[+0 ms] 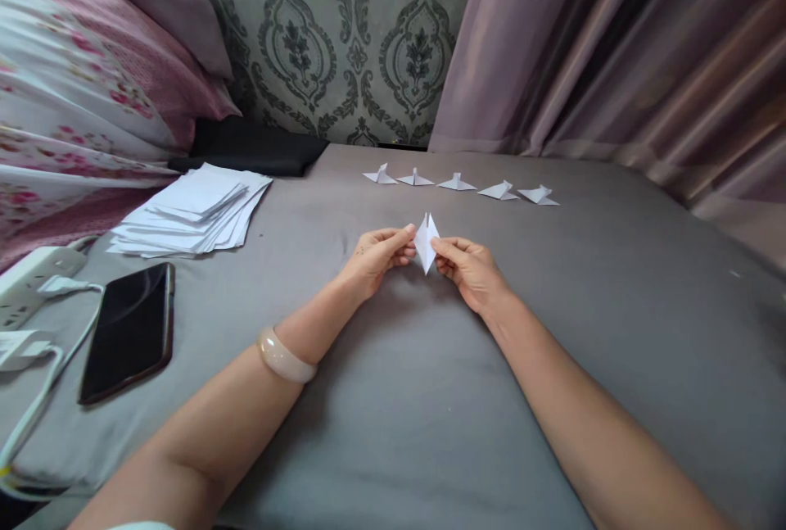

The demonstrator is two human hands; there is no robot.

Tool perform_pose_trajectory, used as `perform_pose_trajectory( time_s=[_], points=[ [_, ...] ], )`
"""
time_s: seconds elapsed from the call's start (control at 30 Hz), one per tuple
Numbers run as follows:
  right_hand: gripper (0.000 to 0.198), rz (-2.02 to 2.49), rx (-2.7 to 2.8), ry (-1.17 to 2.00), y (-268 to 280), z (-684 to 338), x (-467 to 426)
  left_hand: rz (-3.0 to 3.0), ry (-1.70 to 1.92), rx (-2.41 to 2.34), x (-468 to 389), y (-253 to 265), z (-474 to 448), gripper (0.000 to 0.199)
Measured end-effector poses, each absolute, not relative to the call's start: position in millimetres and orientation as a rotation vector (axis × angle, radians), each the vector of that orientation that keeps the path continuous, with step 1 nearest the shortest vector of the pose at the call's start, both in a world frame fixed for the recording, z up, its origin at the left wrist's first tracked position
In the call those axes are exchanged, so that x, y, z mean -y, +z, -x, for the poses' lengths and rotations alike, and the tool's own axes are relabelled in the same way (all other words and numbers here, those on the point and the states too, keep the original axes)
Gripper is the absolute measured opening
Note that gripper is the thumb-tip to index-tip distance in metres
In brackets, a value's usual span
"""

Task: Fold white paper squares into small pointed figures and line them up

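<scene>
Between my two hands is a small white piece of folded paper (426, 245), diamond-shaped, with a slit running down from its top and a point at the bottom. My left hand (381, 256) pinches its left edge between thumb and fingers. On the other side, my right hand (467, 265) grips the right edge, thumb on the front face. Both hands are closed on the paper, just above the grey sheet (393, 399). Beyond them stands a row of several white folded paper birds, among them a middle one (456, 183) and a rightmost one (539, 195).
A stack of white paper (190, 210) lies at the left, before a folded black cloth (258, 147). Nearer are a phone (128, 333) and a power strip (37, 280) with white cables. Purple curtains (553, 47) hang at the right; patterned wallpaper (356, 30) is behind.
</scene>
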State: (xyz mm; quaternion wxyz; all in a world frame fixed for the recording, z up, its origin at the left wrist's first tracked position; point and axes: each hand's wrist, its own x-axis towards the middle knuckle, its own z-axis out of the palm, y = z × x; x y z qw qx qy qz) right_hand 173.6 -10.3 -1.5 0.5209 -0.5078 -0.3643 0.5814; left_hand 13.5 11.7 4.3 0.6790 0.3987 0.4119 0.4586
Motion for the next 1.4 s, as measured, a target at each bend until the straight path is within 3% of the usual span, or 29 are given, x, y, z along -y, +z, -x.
perform_pose_trajectory(
  time_s=[0.5, 0.7, 0.8, 1.0, 1.2, 1.4],
  points=[
    [0.031, 1.224, 0.939, 1.390, 0, -173, 12, -0.902, 1.057, -0.890, -14, 0, -13, 0.020],
    [0.035, 1.400, 1.042, 1.163, -4, -172, 12, -1.105, 1.012, -1.017, -12, -2, -12, 0.019],
    [0.024, 1.466, 1.260, 1.023, -9, -174, 11, -1.343, 0.970, -1.115, -11, -5, -12, 0.014],
    [0.019, 1.622, 1.647, 0.778, -9, -176, 14, -1.972, 0.796, -1.292, -7, -6, -11, 0.027],
    [0.021, 1.763, 1.984, 0.500, 5, -174, 24, -2.225, 0.692, -1.236, -7, -3, -6, 0.031],
    [0.028, 1.707, 2.093, 0.639, 9, -186, 23, -2.201, 0.532, -1.085, -19, 3, 8, 0.030]
  ],
)
